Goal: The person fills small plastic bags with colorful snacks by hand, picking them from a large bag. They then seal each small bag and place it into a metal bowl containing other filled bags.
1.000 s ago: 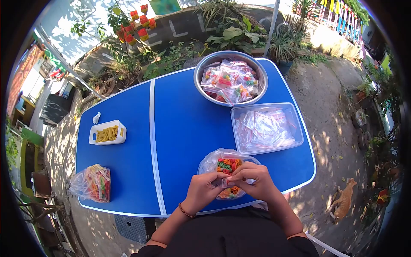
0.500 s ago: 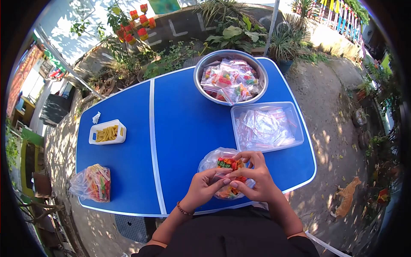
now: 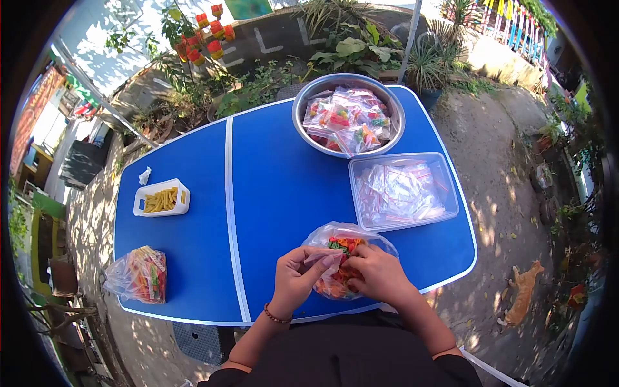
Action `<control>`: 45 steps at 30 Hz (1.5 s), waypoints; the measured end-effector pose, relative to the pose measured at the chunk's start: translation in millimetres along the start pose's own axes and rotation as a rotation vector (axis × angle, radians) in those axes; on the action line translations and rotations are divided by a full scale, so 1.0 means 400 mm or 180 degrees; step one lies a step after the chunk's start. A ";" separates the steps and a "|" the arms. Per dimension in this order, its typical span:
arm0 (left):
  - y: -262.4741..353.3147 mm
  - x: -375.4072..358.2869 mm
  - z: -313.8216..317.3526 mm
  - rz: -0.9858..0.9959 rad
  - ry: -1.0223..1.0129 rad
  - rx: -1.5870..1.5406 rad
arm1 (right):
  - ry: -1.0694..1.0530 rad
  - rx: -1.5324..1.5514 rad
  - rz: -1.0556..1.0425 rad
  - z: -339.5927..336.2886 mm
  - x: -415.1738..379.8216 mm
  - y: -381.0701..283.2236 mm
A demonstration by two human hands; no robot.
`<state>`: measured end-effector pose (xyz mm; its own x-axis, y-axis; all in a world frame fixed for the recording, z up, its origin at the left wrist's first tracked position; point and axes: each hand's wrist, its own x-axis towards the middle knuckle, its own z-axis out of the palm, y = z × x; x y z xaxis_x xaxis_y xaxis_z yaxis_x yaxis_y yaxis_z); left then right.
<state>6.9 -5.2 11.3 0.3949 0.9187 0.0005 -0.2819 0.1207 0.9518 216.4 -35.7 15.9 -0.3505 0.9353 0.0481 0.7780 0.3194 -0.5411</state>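
My left hand [image 3: 298, 277] pinches a small clear plastic bag [image 3: 320, 257], over the left side of a larger open bag of colourful pieces [image 3: 345, 244]. The larger bag lies at the table's front edge; its pieces are red, orange and green. My right hand [image 3: 377, 274] reaches into that bag, fingers bent down among the pieces; what its fingertips hold is hidden. Just behind sits a clear plastic tub [image 3: 452, 216] with many flat clear bags. Farther back a metal bowl [image 3: 298, 122] is heaped with small filled bags.
On the left of the blue table [image 3: 284, 193] stand a white basket [image 3: 184, 205] of yellowish sticks, a crumpled white tissue [image 3: 145, 176] and a tied bag of coloured sticks [image 3: 147, 276]. An orange cat [image 3: 521, 297] lies on the ground at the right.
My hands have moved apart. My right hand has gone down into the bag of colourful pieces, while my left hand has shifted slightly left with the small bag.
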 end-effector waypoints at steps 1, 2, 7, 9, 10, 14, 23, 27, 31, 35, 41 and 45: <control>-0.005 -0.003 -0.001 0.0112 0.0054 0.0250 | -0.0101 -0.0042 0.0068 0.001 0.002 0.001; -0.014 -0.005 -0.007 0.0093 0.0110 0.0206 | -0.0201 -0.0084 0.0137 0.002 0.004 0.001; -0.016 0.002 0.006 -0.0208 0.0546 -0.0606 | -0.0307 0.0059 0.0339 0.017 0.002 0.023; -0.014 0.005 0.009 -0.0383 0.0696 -0.0698 | -0.0201 0.0213 0.0341 0.006 0.000 0.018; -0.014 0.006 0.009 -0.0472 0.0770 -0.0743 | -0.0061 0.0251 0.0260 0.002 0.000 0.017; -0.017 0.006 0.006 -0.0565 0.0710 -0.0644 | 0.0322 0.0497 -0.0060 -0.009 0.002 0.025; -0.038 0.000 -0.002 -0.0477 0.0342 0.0016 | 0.0844 0.1956 0.0349 -0.027 -0.018 0.013; -0.007 0.052 -0.020 -0.0566 -0.0152 0.0224 | 0.1311 0.2597 0.0610 0.011 -0.041 0.027; 0.001 0.089 -0.034 -0.0807 -0.0809 0.0280 | 0.1743 0.2607 0.0517 0.014 -0.050 0.009; -0.017 0.086 -0.018 -0.0790 -0.0953 0.0286 | 0.1764 0.2295 0.0449 -0.010 -0.059 -0.003; -0.037 0.068 -0.016 -0.0744 -0.1085 0.0250 | 0.1403 0.1572 -0.0032 -0.043 -0.027 -0.014; -0.043 0.066 -0.029 -0.0814 -0.1106 0.0095 | 0.1173 0.0941 -0.0310 -0.056 -0.009 -0.008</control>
<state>12.0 21.4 -8.7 0.7213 0.6787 -0.1383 -0.1133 0.3126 0.9431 226.9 -36.5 36.2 -0.1647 0.9119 0.3759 0.5505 0.4012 -0.7321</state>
